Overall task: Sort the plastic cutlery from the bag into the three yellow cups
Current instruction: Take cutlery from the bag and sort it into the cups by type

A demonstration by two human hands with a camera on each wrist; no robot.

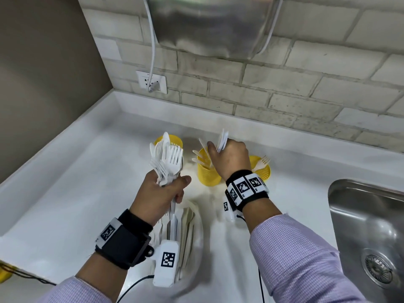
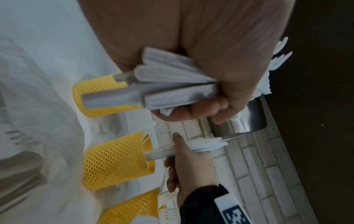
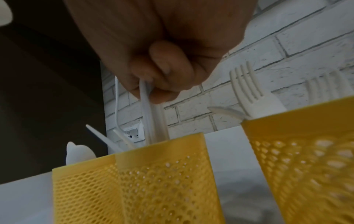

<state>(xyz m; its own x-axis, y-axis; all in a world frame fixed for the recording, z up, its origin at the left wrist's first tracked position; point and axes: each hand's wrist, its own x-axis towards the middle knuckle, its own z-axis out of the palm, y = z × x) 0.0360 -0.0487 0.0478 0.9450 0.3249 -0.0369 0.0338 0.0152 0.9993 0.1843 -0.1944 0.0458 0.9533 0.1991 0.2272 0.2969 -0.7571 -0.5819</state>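
Note:
My left hand (image 1: 164, 191) grips a thick bundle of white plastic forks and spoons (image 1: 168, 158) by the handles, heads up; the handles (image 2: 172, 89) show in the left wrist view. My right hand (image 1: 228, 157) holds a few white knives (image 1: 222, 141) upright over the middle yellow mesh cup (image 1: 207, 173), their lower ends (image 3: 151, 121) reaching down into that cup (image 3: 162, 174), which holds other knives. The left yellow cup (image 1: 172, 139) stands behind the bundle. Forks (image 3: 243, 84) stand in the right yellow cup (image 1: 262, 170). The clear bag (image 1: 190, 228) lies under my left wrist with more cutlery inside.
A steel sink (image 1: 367, 226) is set into the white counter at the right. A brick wall runs behind the cups, with a socket (image 1: 150, 82), a hanging white cable and a metal wall unit (image 1: 212, 25). A yellow object with black wires (image 1: 4, 274) lies at the lower left.

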